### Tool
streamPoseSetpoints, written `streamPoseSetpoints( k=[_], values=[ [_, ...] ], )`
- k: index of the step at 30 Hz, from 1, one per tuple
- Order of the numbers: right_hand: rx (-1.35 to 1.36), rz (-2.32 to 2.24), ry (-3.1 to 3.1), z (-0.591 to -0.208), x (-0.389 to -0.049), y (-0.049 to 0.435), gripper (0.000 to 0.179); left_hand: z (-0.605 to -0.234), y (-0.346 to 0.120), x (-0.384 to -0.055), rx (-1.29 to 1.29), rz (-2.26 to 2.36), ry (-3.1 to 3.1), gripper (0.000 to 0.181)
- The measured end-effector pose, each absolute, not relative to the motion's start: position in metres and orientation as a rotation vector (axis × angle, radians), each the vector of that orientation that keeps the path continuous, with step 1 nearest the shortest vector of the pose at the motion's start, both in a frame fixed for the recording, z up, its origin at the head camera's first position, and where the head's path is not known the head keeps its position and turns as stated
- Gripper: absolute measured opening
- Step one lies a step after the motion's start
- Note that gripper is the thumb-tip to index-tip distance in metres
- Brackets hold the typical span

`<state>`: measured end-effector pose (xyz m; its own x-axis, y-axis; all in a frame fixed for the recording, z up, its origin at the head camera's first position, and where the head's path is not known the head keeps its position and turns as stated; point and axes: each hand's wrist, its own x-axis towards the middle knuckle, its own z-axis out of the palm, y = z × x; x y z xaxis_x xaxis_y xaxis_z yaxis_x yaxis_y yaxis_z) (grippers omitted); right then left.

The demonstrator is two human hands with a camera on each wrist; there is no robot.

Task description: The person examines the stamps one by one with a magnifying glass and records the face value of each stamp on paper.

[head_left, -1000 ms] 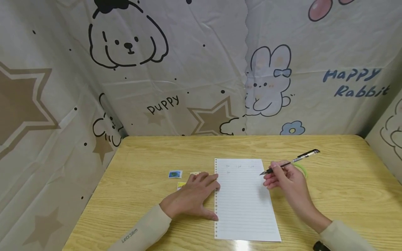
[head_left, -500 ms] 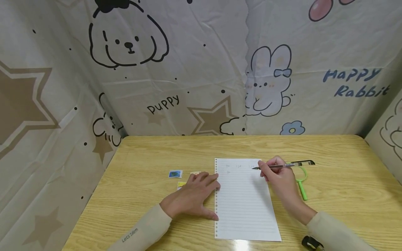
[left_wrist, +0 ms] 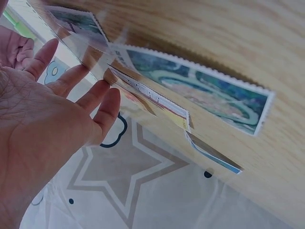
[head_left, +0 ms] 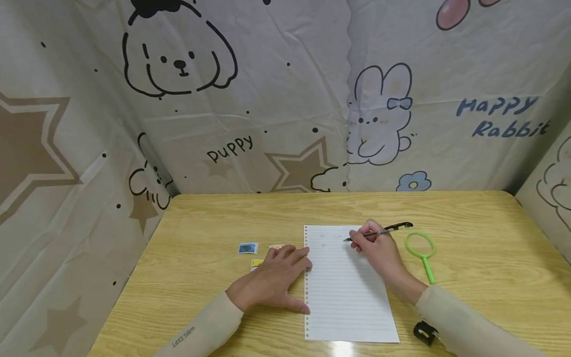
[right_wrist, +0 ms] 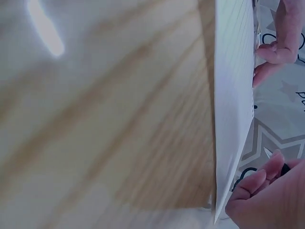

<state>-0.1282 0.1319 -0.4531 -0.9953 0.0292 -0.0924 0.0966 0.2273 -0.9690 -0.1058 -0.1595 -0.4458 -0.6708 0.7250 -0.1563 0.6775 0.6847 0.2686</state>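
A lined sheet of paper with punched holes down its left side lies on the table. My left hand, fingers spread, rests at that holed edge. Between the thumb and fingers of my right hand is a black and clear pen, its tip close over the upper part of the sheet. Faint pencil-like marks show on the top lines. Beside the left hand lie a blue postage stamp and a yellow one. The left wrist view shows several stamps, including a large green-blue one.
A green magnifying glass lies right of the paper. Near the right sleeve is a small black object. A patterned cloth hangs behind the wooden table.
My right hand has moved left with the pen, from beside the sheet to over its upper lines, uncovering the magnifying glass. The left hand has stayed in place.
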Motion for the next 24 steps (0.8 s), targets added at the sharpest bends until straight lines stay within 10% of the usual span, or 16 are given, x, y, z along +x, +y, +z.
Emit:
streamPoseSetpoints(
  k=[24],
  values=[
    [0.064,-1.641,2.551,-0.4535,-0.1341,0.1215,0.023,-0.4454,-0.1605,-0.1067,1.13,0.257,2.651,0.083]
  ],
)
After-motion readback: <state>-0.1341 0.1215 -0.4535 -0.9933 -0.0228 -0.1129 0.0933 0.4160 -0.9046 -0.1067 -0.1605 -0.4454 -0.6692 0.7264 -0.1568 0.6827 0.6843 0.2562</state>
